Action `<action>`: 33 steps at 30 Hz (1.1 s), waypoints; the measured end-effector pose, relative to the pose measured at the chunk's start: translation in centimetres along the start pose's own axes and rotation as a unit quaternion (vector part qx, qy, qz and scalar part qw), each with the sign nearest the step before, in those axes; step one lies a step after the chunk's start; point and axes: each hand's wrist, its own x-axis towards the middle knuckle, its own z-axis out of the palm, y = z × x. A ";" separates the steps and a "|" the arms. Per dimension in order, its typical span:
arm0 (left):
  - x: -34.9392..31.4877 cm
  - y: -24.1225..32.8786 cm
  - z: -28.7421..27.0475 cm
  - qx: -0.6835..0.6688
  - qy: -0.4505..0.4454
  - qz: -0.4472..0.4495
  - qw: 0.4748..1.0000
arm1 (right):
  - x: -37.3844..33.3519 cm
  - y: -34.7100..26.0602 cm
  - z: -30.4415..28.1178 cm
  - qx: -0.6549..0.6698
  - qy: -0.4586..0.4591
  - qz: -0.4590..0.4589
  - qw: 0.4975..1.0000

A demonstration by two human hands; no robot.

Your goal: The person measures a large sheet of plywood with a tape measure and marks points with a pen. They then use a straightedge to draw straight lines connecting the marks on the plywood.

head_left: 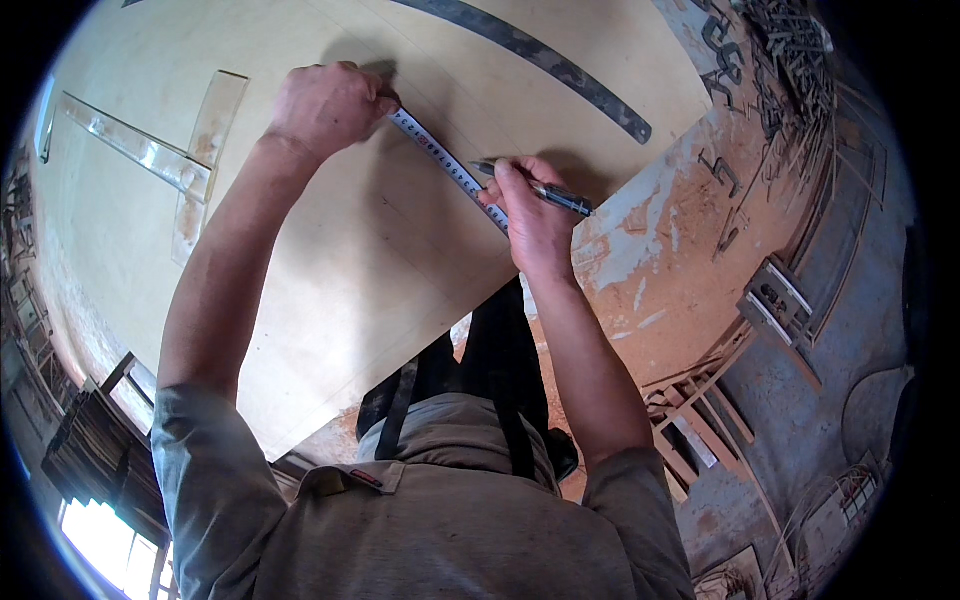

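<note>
In the upper middle of the frame, the left hand (328, 105) pinched the tape measure's (437, 155) upper end; right of centre, the right hand (541, 218) clasped a pen (564, 198), fingers against the tape. Accuracy seemed to need a flat, taut blade. The board's (300, 320) edge ran diagonally below the right wrist; bare surface lay lower left, a dark strip (545, 52) upper right.

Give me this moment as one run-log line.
left hand: gripping tape measure | right hand: holding pen at tape | tape: stretched across pale board | clear T-shaped ruler: on board, left
</note>
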 end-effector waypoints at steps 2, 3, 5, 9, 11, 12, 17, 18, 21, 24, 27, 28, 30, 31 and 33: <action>0.0 0.0 0.0 -0.005 0.003 0.001 1.000 | 0.0 -0.2 0.0 -0.019 -0.002 -0.009 1.000; 0.0 0.0 0.1 -0.010 0.006 0.003 1.000 | -0.1 -0.3 0.0 -0.029 -0.003 -0.013 1.000; 0.0 -0.1 0.2 -0.016 0.014 0.007 1.000 | 0.0 -0.1 0.0 -0.033 -0.003 -0.015 0.999; -0.1 -0.2 0.2 -0.019 0.021 0.015 0.999 | -0.5 -0.4 -0.6 -0.056 0.012 -0.020 0.998; -0.2 -0.3 0.1 -0.018 0.019 0.019 0.999 | -1.2 -0.4 -1.5 0.005 0.060 -0.033 0.998; -0.2 -0.3 0.1 -0.016 0.019 0.022 0.999 | -1.6 0.0 -2.6 0.036 0.088 -0.050 0.994; -0.4 -1.0 0.8 -0.016 0.045 0.052 0.998 | -5.4 3.0 -8.9 -0.090 0.149 -0.120 0.977; -0.3 -1.0 0.8 -0.021 0.053 0.073 0.996 | -6.0 4.7 -9.8 -0.119 0.145 -0.156 0.970; -0.6 -1.0 0.7 -0.023 0.057 0.099 0.993 | -7.0 6.7 -9.1 -0.057 0.120 -0.045 0.990; -1.3 -1.5 0.7 -0.026 0.040 0.128 0.991 | -8.0 7.9 -7.7 0.036 0.064 0.014 0.997; -2.5 -2.6 0.9 -0.013 0.009 0.149 0.989 | -9.2 9.4 -7.4 0.023 0.039 0.033 0.998; -3.1 -3.0 1.0 -0.007 -0.002 0.154 0.988 | -9.6 10.0 -7.4 -0.005 0.032 0.037 0.999; -4.3 -4.0 1.7 -0.014 0.001 0.164 0.986 | -10.4 10.4 -6.6 0.024 0.026 0.045 0.998; -4.8 -4.5 1.9 -0.018 0.002 0.169 0.985 | -10.7 10.7 -6.1 0.038 0.024 0.049 0.998; -5.7 -5.1 2.1 -0.028 -0.008 0.158 0.987 | -11.3 11.3 -5.7 0.073 0.002 0.060 0.996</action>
